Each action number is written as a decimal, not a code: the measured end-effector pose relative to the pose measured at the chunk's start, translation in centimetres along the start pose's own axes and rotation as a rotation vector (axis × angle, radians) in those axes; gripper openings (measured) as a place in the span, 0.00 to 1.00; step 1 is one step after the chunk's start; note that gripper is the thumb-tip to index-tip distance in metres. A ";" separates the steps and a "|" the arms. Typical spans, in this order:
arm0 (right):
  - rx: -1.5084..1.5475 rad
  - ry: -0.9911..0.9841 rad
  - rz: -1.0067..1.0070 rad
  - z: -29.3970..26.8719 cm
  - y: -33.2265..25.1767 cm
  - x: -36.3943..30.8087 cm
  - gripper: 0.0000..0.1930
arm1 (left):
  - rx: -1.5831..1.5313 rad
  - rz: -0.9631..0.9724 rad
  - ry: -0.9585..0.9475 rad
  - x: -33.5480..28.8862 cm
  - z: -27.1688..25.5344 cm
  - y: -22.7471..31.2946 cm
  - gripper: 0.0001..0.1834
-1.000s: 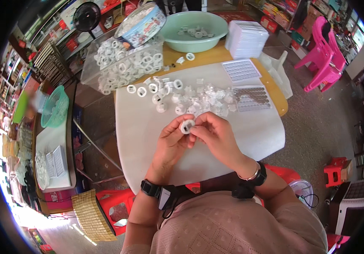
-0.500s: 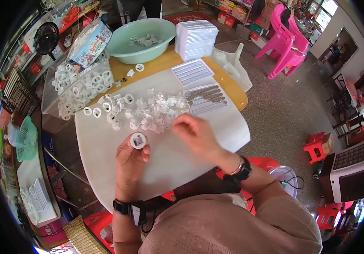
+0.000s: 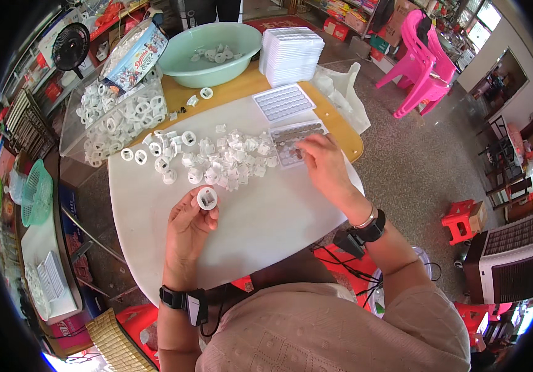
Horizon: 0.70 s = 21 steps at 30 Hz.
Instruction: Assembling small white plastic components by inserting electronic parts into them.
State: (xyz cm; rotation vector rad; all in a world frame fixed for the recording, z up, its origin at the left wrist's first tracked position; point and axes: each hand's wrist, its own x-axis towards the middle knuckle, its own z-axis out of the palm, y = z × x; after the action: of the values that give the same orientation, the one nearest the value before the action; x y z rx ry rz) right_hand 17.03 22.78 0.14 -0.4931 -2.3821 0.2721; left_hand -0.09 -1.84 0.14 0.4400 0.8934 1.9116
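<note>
Between the thumb and fingers of my left hand [image 3: 186, 226] is a round white plastic fitting [image 3: 207, 198], its face with a dark slot turned up. My right hand [image 3: 327, 166] is over a shallow tray [image 3: 296, 131] of small greyish pieces, fingertips drawn together at its right part. Whether they pinch a piece is too small to tell. A heap of small whitish translucent parts [image 3: 238, 158] lies left of that tray. Several more round white fittings [image 3: 168, 149] are grouped at the heap's left. Behind the tray sits another white compartment tray [image 3: 284, 103].
A clear bin [image 3: 108, 133] full of white rings stands at the left, a printed tub [image 3: 136, 59] resting on it. Farther back are a pale green basin [image 3: 211, 74] and a stack of white trays [image 3: 291, 57]. A pink chair [image 3: 418, 65] stands beyond the table.
My right hand has moved right and away from me, from beside the heap to the tray of greyish pieces. The left hand still holds the round fitting, raised slightly.
</note>
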 end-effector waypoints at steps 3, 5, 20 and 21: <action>0.076 0.067 0.117 -0.6 0.2 0.2 0.08 | 0.002 -0.009 -0.002 0.0 -0.1 0.0 0.17; 0.120 0.033 0.175 -0.8 0.6 0.3 0.07 | 0.009 -0.012 -0.001 0.1 -0.2 0.0 0.17; -0.040 -0.114 -0.040 1.1 0.0 1.6 0.02 | 0.033 -0.024 0.008 -0.2 -0.3 0.2 0.18; -0.024 -0.113 -0.048 0.9 -0.1 1.7 0.02 | 0.012 -0.037 -0.014 0.2 -0.3 0.0 0.19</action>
State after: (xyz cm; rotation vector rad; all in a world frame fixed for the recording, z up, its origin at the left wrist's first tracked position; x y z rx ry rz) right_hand 15.26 23.34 0.46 -0.4417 -2.5056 0.2567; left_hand -0.34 -1.81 -0.02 0.4406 0.8986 1.8679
